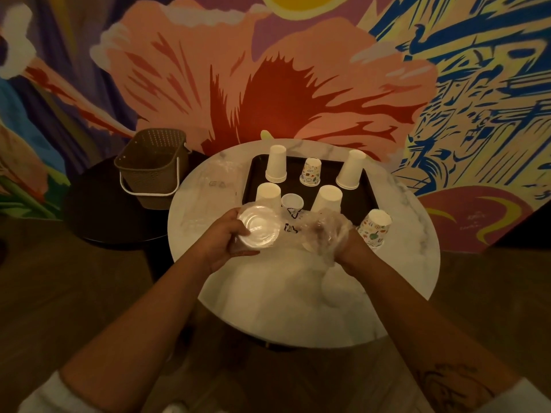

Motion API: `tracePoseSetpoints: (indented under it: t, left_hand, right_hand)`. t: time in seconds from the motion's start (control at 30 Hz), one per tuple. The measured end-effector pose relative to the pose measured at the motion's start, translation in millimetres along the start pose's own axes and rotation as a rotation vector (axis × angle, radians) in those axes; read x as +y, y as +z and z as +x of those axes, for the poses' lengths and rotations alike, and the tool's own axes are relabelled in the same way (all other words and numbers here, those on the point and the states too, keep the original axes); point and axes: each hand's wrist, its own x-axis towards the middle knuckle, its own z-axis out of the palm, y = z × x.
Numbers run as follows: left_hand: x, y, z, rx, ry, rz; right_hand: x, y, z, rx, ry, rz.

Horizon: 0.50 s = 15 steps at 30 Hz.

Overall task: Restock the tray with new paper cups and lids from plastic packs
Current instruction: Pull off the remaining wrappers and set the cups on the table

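Observation:
My left hand [225,238] grips a stack of clear plastic lids [258,228] above the near edge of the black tray [362,186]. To the right, my right hand [343,244] is closed on a crumpled clear plastic pack [323,229]. On the tray stand upside-down white paper cups in stacks [276,163] [350,169] [268,195] [328,198], one printed cup [311,172] and a small white lid [292,201]. Another printed cup [374,228] stands upside down on the table, just right of the tray.
The round white marble table [298,287] holds an empty clear plastic wrapper [214,181] left of the tray and a loose lid [332,289] near my right forearm. A brown woven basket [150,166] sits on a dark side table [98,216] at the left. A painted wall rises behind.

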Motion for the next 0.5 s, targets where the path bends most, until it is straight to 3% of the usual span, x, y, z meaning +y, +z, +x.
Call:
tracePoseSetpoints:
  t: [0.1,0.17,0.33,0.4,0.5]
  left_hand:
    - [-3.4,1.9,1.0,0.009,0.038,0.106]
    - [-5.3,5.5,1.3,0.053,0.051,0.150]
    - [-11.7,10.0,-1.7,0.060,0.009,-0.012]
    - [-15.1,9.8,-0.9,0.091,0.058,0.086]
    - [-19.1,12.6,0.6,0.217,0.184,0.160]
  right_hand:
    - [2.1,0.3,-2.6,0.109,0.015,-0.036]
    - [6.8,0.9,-3.0,0.057,0.103,0.089]
    - [6.5,-1.6,-3.5,0.030,0.157,0.293]
    - [3.2,-1.2,-4.3,-0.054,0.248,0.393]
    - [-12.2,1.6,-11.1,-0.203,0.244,0.459]
